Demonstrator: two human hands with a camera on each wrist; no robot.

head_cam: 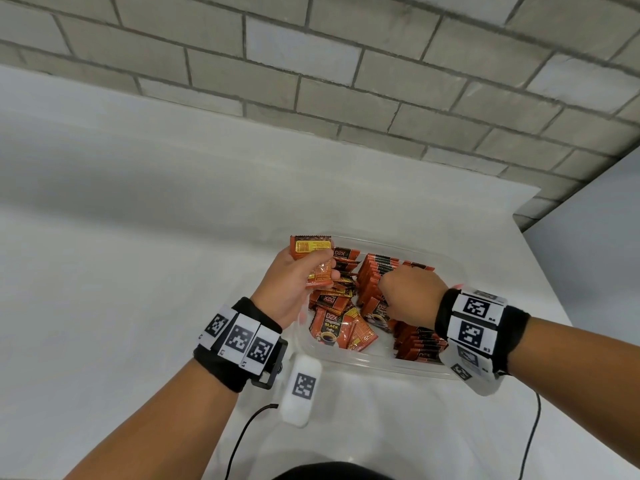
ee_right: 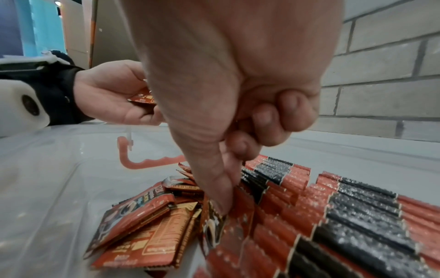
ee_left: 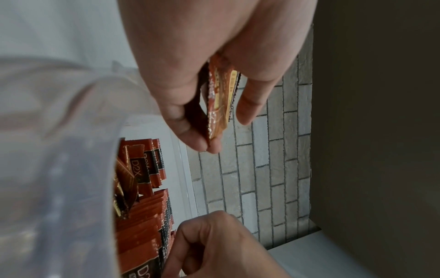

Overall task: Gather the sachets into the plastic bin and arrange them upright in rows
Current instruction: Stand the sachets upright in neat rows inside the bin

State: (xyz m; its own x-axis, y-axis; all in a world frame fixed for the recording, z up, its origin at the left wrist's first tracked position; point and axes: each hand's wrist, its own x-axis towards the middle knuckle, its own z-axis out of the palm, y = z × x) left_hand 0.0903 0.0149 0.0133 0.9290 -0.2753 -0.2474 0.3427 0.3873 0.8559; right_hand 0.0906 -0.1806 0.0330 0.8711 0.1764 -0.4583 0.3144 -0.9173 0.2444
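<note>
**Inside the bin: rows filling up, loose pile shrinking**

Inside the clear plastic bin (head_cam: 349, 358), most of the sachets are already standing on edge. Two upright rows (ee_right: 321, 212) are running along the bin's right half, and a loose pile (head_cam: 341, 327) is lying flat and jumbled in the bin's left half, pressed right up against the nearer row.

The left hand (head_cam: 294, 289) is hovering over the bin's left rim, pinching a small stack of sachets (ee_left: 220, 99) between thumb and fingers, flat faces together. My guess is it's working as a feeder, keeping a batch squared up so pieces can be passed over one at a time.

The right hand (head_cam: 412, 292) is down over the middle of the bin with its outer fingers curled in, and its thumb and forefinger tips (ee_right: 221, 199) are closing on the top edge of one sachet (ee_right: 214, 225) at the end of the nearer row. Looks like it's tucking that one upright against its neighbours, though how tightly it's gripping I can't really say. That sachet is sitting directly under the fingertips, half tilted, touching the row on one side and the loose pile on the other.

Still plenty of flat ones left in the bin to stand up.
</note>
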